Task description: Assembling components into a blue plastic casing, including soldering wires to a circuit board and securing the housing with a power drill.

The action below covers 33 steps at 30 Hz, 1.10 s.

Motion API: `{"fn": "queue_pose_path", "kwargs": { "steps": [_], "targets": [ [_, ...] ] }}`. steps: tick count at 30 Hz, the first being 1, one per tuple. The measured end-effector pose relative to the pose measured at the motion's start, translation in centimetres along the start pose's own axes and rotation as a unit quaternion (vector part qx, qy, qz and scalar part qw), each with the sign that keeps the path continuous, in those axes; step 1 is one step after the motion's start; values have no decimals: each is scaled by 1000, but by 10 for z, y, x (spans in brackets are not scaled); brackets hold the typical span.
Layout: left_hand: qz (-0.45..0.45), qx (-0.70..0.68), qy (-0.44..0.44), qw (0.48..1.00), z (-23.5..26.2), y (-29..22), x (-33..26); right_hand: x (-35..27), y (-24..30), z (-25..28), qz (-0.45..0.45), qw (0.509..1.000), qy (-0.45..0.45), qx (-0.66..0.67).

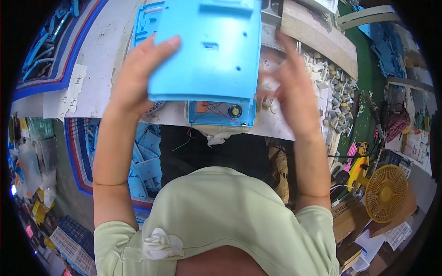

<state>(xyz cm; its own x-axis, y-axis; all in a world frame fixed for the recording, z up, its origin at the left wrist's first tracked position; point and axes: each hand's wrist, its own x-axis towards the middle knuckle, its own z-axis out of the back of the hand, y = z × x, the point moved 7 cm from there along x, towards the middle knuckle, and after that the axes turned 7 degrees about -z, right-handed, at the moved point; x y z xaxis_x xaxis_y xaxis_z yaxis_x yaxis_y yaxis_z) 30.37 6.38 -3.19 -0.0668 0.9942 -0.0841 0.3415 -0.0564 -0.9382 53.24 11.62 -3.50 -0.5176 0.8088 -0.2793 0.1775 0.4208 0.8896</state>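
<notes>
My left hand [136, 76] grips the left edge of a large light-blue plastic panel [207, 50], thumb on top of it, holding it up above the white worktable [101, 55]. Under the panel lies a blue open casing [221, 112] with an orange board, thin wires and a small round speaker inside. My right hand [290, 87] is blurred at the panel's right edge; whether it touches the panel I cannot tell.
A heap of small grey and white parts [334, 87] lies on the table to the right. More blue plastic panels [145, 165] are stacked below the table's left. A yellow fan [386, 193] and cardboard boxes [350, 218] stand at the lower right.
</notes>
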Motion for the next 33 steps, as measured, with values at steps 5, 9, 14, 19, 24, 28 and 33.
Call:
{"fn": "queue_pose_path", "kwargs": {
  "steps": [5, 9, 14, 19, 24, 28, 33],
  "targets": [
    [-92, 426, -5, 900, -20, 25, -10, -44, -27, -5, 36, 981, -104, -162],
    [-194, 589, 16, 784, -34, 33, -18, -51, -51, 15, 107, 839, -138, -516],
    [-219, 595, -2, 773, -32, 35, -20, -32, -48, 14, 113, 803, -105, -575],
    [-164, 568, -17, 807, -22, 39, -34, -20, -41, 7, 107, 794, -31, -598],
    [-138, 570, -54, 808, -11, 46, -43, -30, -43, -8, 134, 731, -26, -668],
    [-167, 560, -50, 810, -5, 58, -48, -34, -50, -19, 99, 681, -17, -726],
    [-119, 503, 14, 856, -4, 57, -46, -28, -50, -18, 72, 661, 30, -746]
  ]
}}
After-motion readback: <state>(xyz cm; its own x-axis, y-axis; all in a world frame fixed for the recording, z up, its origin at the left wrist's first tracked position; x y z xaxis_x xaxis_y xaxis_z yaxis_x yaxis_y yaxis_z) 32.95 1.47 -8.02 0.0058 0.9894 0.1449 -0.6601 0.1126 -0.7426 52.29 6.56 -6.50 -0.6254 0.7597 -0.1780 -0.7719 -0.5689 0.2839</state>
